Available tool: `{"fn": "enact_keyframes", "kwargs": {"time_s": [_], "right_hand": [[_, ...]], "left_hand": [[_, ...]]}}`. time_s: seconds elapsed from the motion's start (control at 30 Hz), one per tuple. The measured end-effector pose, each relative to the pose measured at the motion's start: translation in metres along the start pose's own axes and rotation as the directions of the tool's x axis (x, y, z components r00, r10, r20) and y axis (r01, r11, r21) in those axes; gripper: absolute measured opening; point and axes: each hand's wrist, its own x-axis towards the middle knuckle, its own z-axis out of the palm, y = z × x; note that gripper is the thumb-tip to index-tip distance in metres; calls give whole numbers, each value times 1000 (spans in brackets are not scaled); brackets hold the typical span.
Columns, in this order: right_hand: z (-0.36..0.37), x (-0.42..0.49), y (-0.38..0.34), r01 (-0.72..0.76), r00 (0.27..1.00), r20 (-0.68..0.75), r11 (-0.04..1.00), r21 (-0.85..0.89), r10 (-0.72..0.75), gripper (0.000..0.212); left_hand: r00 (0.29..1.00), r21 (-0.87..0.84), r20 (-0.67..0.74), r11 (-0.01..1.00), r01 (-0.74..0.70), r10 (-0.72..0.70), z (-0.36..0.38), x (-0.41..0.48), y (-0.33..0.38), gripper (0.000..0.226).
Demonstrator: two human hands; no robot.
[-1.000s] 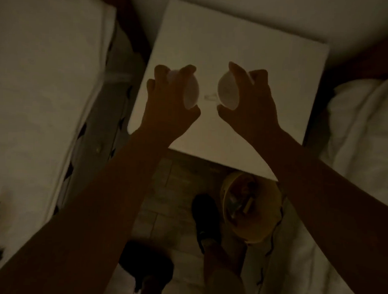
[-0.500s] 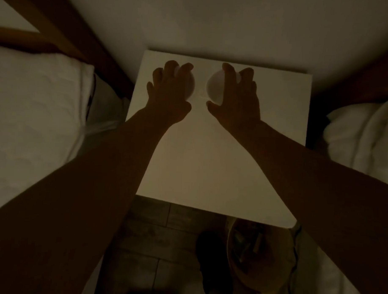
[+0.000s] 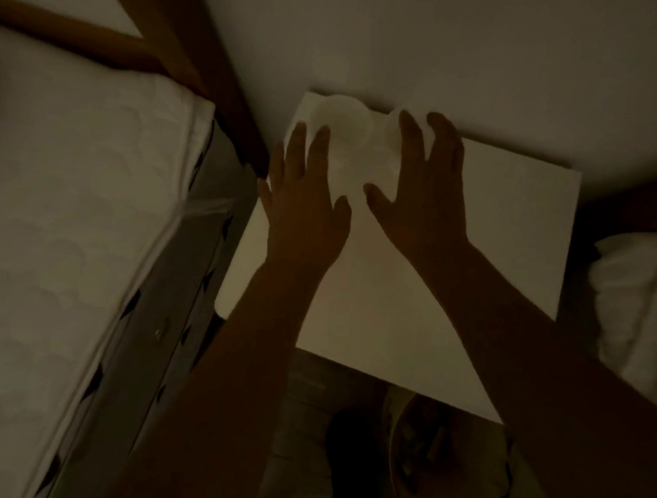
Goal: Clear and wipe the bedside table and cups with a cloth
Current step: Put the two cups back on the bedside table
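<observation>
Outboard of left hand (image 3: pixel 305 218): white quilted mattress (image 3: pixel 79 203) on a wooden frame, not involved. Under both hands: white square-topped bedside table (image 3: pixel 430 289), carrying two cups at its far left corner.

Left hand: palm down, fingers straight and spread, holding nothing. Fingertips just short of, or barely touching, first small white round cup (image 3: pixel 342 119); cannot tell which in this light.

Beyond the fingertips of both hands: that cup and second small white round cup (image 3: pixel 392 139), side by side, touching or nearly so.

Right hand (image 3: pixel 421 203): fingers spread and only slightly bent over the second cup, thumb held away. No closed grip apparent; contact not determinable. No cloth visible in either hand or on the table.

Judged handling of cups: light, rigid, smooth-walled, probably breakable. Liable to slide or tip on the slick top if nudged. Best taken round the side wall, thumb opposite fingers, one per hand.

Below right wrist, on the floor: round tan bin (image 3: pixel 442 457). Outboard of right hand: white rumpled bedding (image 3: pixel 634 296).
</observation>
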Motion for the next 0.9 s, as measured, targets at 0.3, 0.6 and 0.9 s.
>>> {"fn": "enact_keyframes", "kwargs": {"time_s": [0.3,0.6,0.9], "right_hand": [[45,-163,-142,-73,892,430,895,439,-138,60],[110,-262,-300,196,595,649,868,456,-475,58],[170,-274,-411,326,482,626,789,520,-613,89]], "left_hand": [[921,-213,-5,900,381,-391,-73,-166,-117,35],[622,-218,-37,613,759,-783,-157,-364,-278,31],[340,-416,-168,380,826,-925,-184,-474,-380,55]]}}
